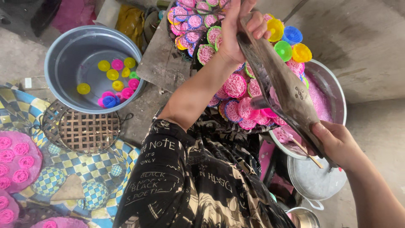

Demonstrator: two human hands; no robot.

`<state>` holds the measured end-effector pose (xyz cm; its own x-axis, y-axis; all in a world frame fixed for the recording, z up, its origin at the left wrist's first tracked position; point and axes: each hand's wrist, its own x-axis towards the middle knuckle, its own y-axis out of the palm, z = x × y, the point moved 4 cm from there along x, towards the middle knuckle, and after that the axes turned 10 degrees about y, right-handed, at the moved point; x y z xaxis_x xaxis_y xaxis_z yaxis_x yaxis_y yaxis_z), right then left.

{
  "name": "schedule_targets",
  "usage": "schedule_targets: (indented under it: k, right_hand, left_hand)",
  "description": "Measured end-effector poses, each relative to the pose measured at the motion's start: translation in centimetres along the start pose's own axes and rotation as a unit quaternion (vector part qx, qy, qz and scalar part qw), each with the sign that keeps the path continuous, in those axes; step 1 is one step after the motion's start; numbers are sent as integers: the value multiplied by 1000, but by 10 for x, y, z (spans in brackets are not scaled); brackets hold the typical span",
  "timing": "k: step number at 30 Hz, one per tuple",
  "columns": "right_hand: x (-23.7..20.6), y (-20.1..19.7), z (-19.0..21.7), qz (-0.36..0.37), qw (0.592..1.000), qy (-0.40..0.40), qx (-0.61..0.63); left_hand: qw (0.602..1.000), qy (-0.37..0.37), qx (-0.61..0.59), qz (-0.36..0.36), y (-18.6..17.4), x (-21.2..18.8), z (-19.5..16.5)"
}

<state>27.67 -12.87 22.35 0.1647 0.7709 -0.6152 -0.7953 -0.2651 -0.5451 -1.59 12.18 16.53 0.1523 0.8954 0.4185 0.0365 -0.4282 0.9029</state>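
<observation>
My left hand grips the far end of a long, worn brown wooden press, and my right hand holds its near end. The press slants over a round tray heaped with pink noodle nests on small coloured round moulds. Its metal nozzle points at the nests. Beneath the press a large metal basin holds pink dough.
A grey basin at upper left holds water and several floating coloured moulds. Below it a woven bamboo mat lies on a checked cloth, with more pink nests at far left. A metal pot stands at lower right.
</observation>
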Motion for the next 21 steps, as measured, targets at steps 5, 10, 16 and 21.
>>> schedule_targets:
  k: [5,10,16,21]
  right_hand:
    - [-21,9,-2,-1,1000,5,7]
    - [-9,29,-3,26,997,-26,65]
    - [-5,22,-4,-59,997,-31,33]
    - [-23,29,-10,-10,997,-45,56]
  left_hand:
    - [999,-14,-19,-32,4,-20,11]
    - [999,27,21,-13,4,-21,-6]
    - [999,41,19,-11,15,-11,-6]
    - [999,10,-18,-32,26,-25,7]
